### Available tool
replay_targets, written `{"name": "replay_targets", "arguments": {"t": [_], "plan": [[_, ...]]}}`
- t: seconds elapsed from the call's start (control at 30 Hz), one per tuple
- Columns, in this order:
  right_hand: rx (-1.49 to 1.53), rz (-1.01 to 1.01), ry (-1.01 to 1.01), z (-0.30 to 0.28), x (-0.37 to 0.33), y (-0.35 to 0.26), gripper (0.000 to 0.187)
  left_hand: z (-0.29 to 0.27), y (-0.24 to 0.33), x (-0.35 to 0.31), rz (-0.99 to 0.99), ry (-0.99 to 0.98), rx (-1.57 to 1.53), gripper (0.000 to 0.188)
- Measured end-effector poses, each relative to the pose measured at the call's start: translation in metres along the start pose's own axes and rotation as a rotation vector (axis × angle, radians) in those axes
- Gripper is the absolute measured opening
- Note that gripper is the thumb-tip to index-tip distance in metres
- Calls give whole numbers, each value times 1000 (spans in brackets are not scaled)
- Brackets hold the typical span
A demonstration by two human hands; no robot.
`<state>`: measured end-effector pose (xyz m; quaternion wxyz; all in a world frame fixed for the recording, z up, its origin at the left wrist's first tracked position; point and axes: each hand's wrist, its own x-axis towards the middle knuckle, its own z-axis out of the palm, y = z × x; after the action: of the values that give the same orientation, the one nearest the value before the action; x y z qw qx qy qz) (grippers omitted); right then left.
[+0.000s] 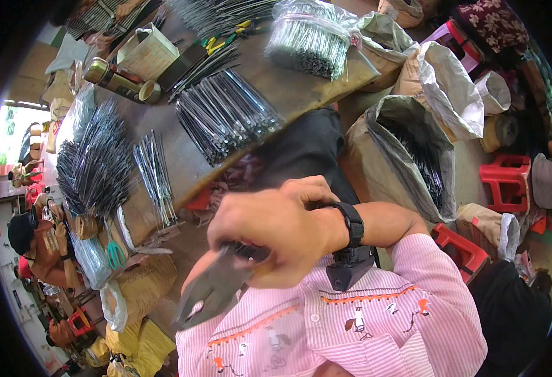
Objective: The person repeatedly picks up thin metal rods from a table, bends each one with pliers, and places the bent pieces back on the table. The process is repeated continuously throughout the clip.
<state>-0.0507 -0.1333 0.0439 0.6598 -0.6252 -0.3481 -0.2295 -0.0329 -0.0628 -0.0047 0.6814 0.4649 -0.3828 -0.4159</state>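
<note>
My right hand is raised in front of my chest, blurred by motion. Its fingers are closed on a dark grey, flat, tapered thing whose kind I cannot make out. A black watch circles that wrist, with a black box-shaped device beside it. Part of my left forearm shows behind the fist; the left hand is mostly hidden there, so its fingers cannot be read. Beyond my hands, a row of thin dark strips with shiny ends lies along the table edge.
A smaller strip bundle and a large heap lie left. Yellow-handled pliers, a thermos and a plastic-wrapped bundle stand farther back. Right are an open sack and red stools. Other people sit around.
</note>
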Motion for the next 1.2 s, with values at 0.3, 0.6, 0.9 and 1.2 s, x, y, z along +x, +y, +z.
{"name": "replay_targets", "arguments": {"t": [0.3,0.6,0.9,1.2], "plan": [[-264,30,-6,3,-2,12,41,-4,-18,-9,-131,59,-68,24],[-277,226,-135,8,-6,8,40,-14,-33,-14,-210,178,-135,27],[-202,646,246,-49,-6,29,37,-52,-5,-29,-299,346,-22,29],[162,860,786,-129,-42,46,12,-126,-4,-84,-256,1056,154,17]]}}
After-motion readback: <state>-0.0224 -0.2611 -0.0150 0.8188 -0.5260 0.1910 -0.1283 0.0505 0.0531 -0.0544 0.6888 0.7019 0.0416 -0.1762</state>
